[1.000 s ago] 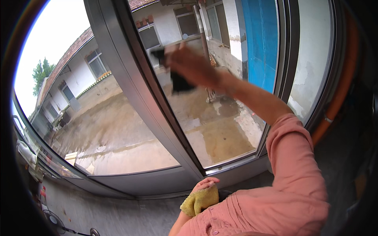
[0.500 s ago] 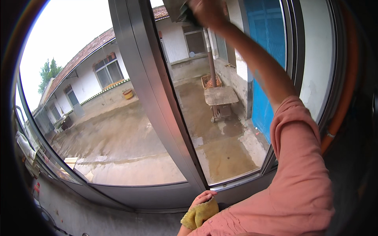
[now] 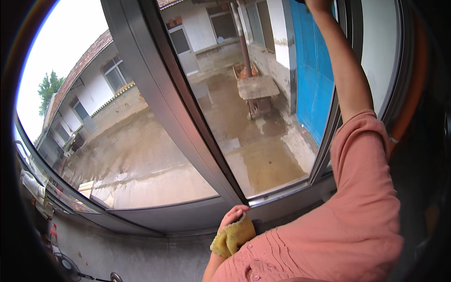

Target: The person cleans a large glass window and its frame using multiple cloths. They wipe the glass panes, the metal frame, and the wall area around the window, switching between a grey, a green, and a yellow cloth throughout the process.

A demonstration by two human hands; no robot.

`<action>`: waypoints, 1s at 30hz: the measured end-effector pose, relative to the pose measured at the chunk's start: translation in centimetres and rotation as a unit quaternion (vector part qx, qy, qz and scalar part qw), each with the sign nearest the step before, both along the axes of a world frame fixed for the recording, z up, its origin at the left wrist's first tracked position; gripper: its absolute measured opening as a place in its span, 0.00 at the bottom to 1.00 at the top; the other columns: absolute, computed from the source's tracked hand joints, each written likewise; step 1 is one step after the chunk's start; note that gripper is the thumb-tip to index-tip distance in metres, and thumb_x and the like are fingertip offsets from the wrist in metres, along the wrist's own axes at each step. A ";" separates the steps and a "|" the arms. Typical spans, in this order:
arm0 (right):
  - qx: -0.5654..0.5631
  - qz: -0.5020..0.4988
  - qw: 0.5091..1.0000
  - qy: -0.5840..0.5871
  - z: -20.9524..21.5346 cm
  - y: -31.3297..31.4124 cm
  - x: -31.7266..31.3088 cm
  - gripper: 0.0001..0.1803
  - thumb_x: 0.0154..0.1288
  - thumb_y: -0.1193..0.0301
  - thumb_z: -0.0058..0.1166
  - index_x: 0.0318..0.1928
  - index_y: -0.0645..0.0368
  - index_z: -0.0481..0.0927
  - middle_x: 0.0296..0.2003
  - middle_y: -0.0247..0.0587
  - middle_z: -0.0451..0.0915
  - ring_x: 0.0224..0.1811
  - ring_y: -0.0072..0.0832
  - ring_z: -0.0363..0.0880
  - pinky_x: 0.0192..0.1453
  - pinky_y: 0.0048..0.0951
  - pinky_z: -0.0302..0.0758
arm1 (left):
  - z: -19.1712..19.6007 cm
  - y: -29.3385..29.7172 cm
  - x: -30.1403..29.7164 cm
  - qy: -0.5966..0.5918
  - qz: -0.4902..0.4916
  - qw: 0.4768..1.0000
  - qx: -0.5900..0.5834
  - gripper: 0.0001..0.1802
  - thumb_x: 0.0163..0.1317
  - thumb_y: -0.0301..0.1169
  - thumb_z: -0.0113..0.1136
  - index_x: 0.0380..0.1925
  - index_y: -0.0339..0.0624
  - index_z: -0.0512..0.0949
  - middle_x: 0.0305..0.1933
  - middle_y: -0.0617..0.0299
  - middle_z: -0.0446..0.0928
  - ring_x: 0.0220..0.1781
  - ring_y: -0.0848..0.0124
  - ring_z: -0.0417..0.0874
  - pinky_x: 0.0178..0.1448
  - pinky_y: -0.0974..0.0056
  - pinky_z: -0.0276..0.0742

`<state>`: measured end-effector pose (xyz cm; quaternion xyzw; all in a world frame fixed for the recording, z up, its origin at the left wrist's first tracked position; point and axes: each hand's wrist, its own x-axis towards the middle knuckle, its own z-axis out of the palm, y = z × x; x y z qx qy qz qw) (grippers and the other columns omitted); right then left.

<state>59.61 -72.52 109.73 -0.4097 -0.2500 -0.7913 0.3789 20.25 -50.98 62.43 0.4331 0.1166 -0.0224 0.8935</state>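
My right arm reaches up the window to the top edge of the view. There my right hand (image 3: 319, 5) is cut off by the edge, closed on a dark cloth of which only a sliver shows against the glass. Low in the middle, my left hand (image 3: 233, 216) is beside the bottom end of the grey metal upright (image 3: 181, 105). Its fingers are bent and pressed together; what they hold, if anything, is hidden. A yellow cloth (image 3: 239, 235) with a scalloped edge lies around that wrist. The glass pane (image 3: 213, 113) is framed by the upright and a dark side frame.
Behind the glass lies a wet courtyard (image 3: 141, 150) with a small stone-topped table (image 3: 258, 88), a blue door panel (image 3: 312, 70) and white buildings. An orange pipe (image 3: 408, 108) runs at the right. A black fan-like object (image 3: 66, 263) stands on the floor at lower left.
My right hand has swept to the right and up with the dark cloth, toward the blue panel side. My left hand stays beside the upright's bottom end while the whole view has shifted.
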 end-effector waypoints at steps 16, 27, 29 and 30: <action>-0.490 -0.119 0.846 0.173 -40.5 -4.5 -1.2 0.08 0.60 0.75 0.57 0.40 0.50 0.78 0.50 0.34 0.80 0.53 0.36 0.78 0.53 0.34 0.77 | -4.1 -0.3 -3.0 0.030 0.080 0.994 -0.065 0.14 0.72 0.36 0.55 0.50 0.39 0.74 0.32 0.70 0.71 0.33 0.79 0.69 0.31 0.74 0.68; -0.123 0.065 0.829 0.542 -63.7 3.4 -7.2 0.17 0.53 0.88 0.53 0.40 0.56 0.70 0.49 0.49 0.72 0.54 0.48 0.70 0.61 0.45 0.67 | -3.4 -1.2 -2.1 0.065 0.050 0.994 -0.069 0.13 0.72 0.37 0.54 0.48 0.39 0.74 0.28 0.71 0.66 0.29 0.79 0.65 0.30 0.73 0.63; 0.040 0.325 0.606 0.725 -68.5 7.3 -11.6 0.17 0.53 0.88 0.52 0.42 0.57 0.71 0.47 0.44 0.76 0.52 0.42 0.75 0.61 0.41 0.71 | -4.3 -0.1 -3.1 0.068 0.044 0.995 -0.061 0.13 0.72 0.36 0.54 0.49 0.39 0.74 0.29 0.72 0.70 0.30 0.80 0.68 0.31 0.74 0.66; 0.155 0.542 0.449 0.694 -68.2 8.5 -14.0 0.17 0.53 0.88 0.53 0.43 0.57 0.72 0.46 0.43 0.76 0.51 0.39 0.76 0.60 0.40 0.72 | -4.2 0.2 -4.1 0.091 0.066 0.991 -0.070 0.13 0.72 0.36 0.54 0.49 0.39 0.74 0.29 0.72 0.69 0.30 0.80 0.68 0.31 0.74 0.66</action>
